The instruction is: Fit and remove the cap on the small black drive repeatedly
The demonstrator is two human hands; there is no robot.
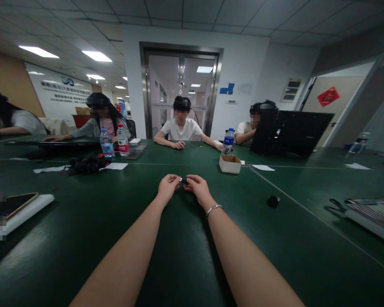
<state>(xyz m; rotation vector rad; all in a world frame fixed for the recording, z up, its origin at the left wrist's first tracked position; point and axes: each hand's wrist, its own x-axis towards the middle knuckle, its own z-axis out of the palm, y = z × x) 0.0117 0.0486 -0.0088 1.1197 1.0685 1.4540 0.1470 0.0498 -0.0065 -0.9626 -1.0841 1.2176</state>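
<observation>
Above the green table (179,238), both my hands meet around a small dark object (184,181) with a bright, silvery bit on its left side. It is too small to name. My left hand (169,186) pinches its left end between thumb and fingertips. From the other side, my right hand (197,187) grips the right end, thumb and fingers closed. A silver bracelet (213,209) circles my right wrist. Fingertips hide most of the object. To the right of my hands, a small black item (273,201) lies alone on the table.
Ahead stand an open cardboard box (230,164) and a water bottle (228,142). Two more bottles, one red-labelled (123,140), stand left beside a black tangled bundle (87,163). A monitor (291,133) rises at right. Several people sit around; one person (181,128) faces me.
</observation>
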